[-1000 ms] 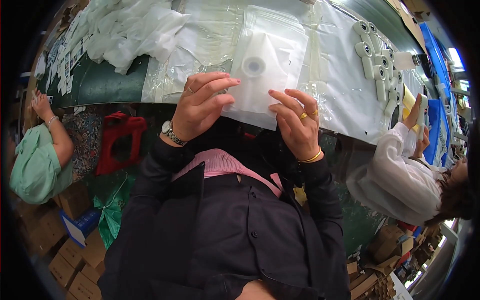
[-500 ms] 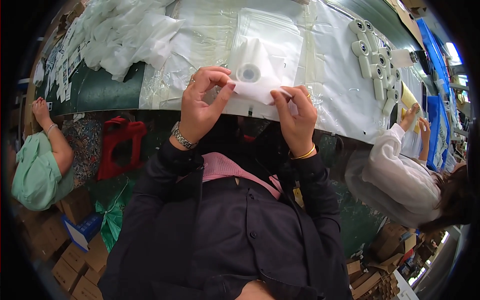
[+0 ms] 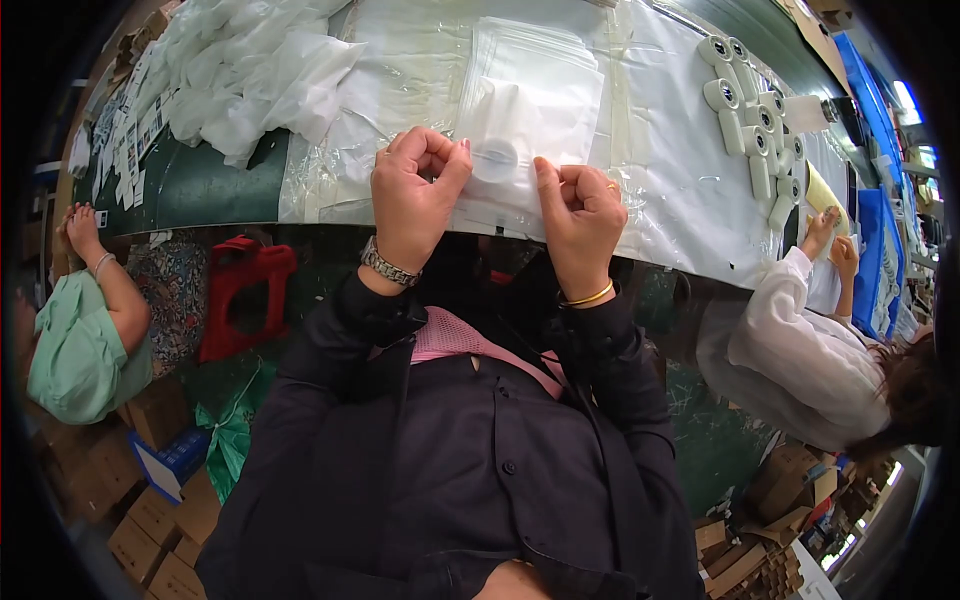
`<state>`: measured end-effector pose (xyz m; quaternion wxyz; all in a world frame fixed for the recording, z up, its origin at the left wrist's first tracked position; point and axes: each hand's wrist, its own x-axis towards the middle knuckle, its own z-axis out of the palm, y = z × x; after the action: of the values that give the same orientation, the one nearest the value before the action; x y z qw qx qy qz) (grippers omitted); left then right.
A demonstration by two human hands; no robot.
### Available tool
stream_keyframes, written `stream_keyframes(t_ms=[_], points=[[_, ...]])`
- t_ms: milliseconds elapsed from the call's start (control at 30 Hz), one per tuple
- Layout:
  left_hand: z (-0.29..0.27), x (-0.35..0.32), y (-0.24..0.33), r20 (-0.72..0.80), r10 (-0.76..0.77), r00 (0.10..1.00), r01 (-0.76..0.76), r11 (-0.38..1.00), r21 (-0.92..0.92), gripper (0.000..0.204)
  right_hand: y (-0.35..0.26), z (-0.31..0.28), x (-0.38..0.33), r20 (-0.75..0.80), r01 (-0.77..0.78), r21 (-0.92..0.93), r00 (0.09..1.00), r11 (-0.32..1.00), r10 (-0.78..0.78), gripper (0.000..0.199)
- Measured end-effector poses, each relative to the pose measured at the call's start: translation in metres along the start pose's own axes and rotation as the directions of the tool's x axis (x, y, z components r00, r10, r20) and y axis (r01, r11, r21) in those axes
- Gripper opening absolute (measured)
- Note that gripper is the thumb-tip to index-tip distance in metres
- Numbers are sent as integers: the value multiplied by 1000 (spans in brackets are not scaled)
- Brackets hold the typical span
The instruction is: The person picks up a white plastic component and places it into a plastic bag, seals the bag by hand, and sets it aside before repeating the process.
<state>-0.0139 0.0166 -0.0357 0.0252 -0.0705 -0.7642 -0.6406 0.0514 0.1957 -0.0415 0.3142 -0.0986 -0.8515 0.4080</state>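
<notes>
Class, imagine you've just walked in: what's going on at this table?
A person's left hand and right hand are pinched at the near end of a translucent white bag, one on each side. A round item shows through it. The bag lies on a stack of flat translucent bags. To the left is a crumpled white heap; to the right, white round-headed devices with handles.
</notes>
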Motion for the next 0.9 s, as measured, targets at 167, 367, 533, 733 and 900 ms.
stream_keyframes(t_ms=[167,367,533,733,900], points=[[0,0,-1,-10,23,1000,-23,999,31,23,1,3,-2,-12,54,-57,998,997,-55,20],[-2,-1,4,9,-44,999,44,999,-12,19,5,6,-7,-39,74,-78,996,994,-77,25],[-2,0,5,-75,273,959,-265,959,105,22,7,7,-7,-48,67,-57,996,996,-70,31],[6,-6,28,183,515,837,-530,682,504,39,4,7,-6,-49,34,-39,998,999,-36,27],[5,-6,17,177,510,842,-518,673,528,47,3,6,-6,-50,59,-51,997,997,-62,25]])
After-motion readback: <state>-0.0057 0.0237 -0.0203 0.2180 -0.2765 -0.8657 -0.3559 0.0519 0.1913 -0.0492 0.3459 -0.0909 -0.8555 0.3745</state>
